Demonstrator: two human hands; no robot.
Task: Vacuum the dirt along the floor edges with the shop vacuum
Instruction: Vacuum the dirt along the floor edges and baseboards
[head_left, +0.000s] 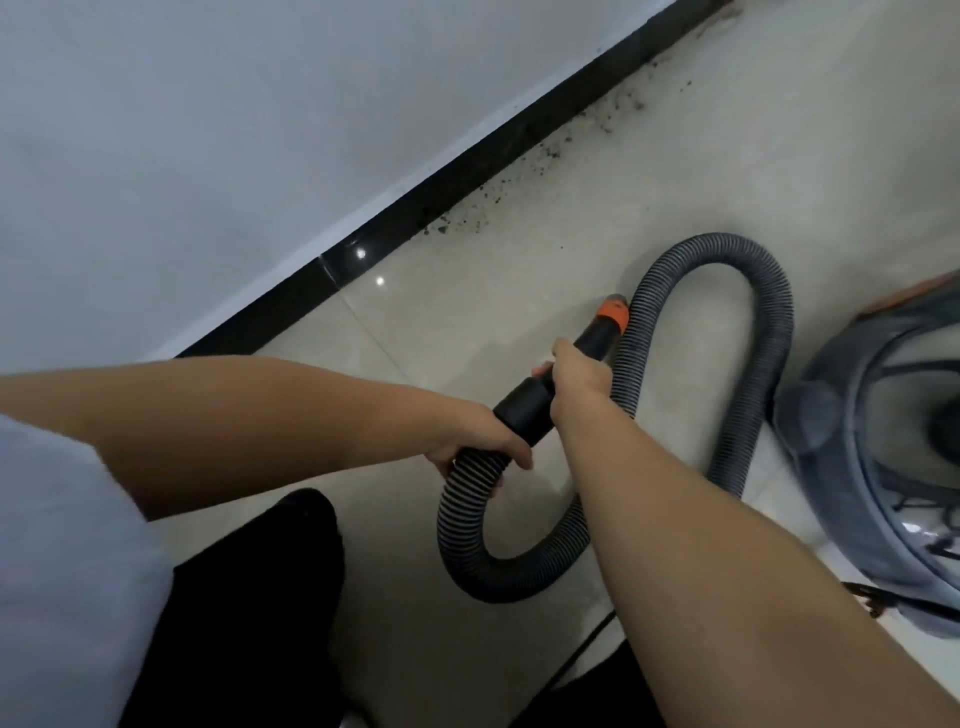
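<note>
both hands grip the hose: left hand (480, 441) at the ribbed hose (769, 332), right hand (579, 371) on the black nozzle (597, 338), aimed at dirt (519, 182) along the baseboard (467, 182); vacuum (883, 441) at right.

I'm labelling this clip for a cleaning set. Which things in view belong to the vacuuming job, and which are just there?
In the job:
- dirt along the black baseboard
- nozzle, gripped by the right hand
- ribbed hose, held by the left hand
- shop vacuum

Just there:
- white wall
- black cord on the tiled floor
</note>
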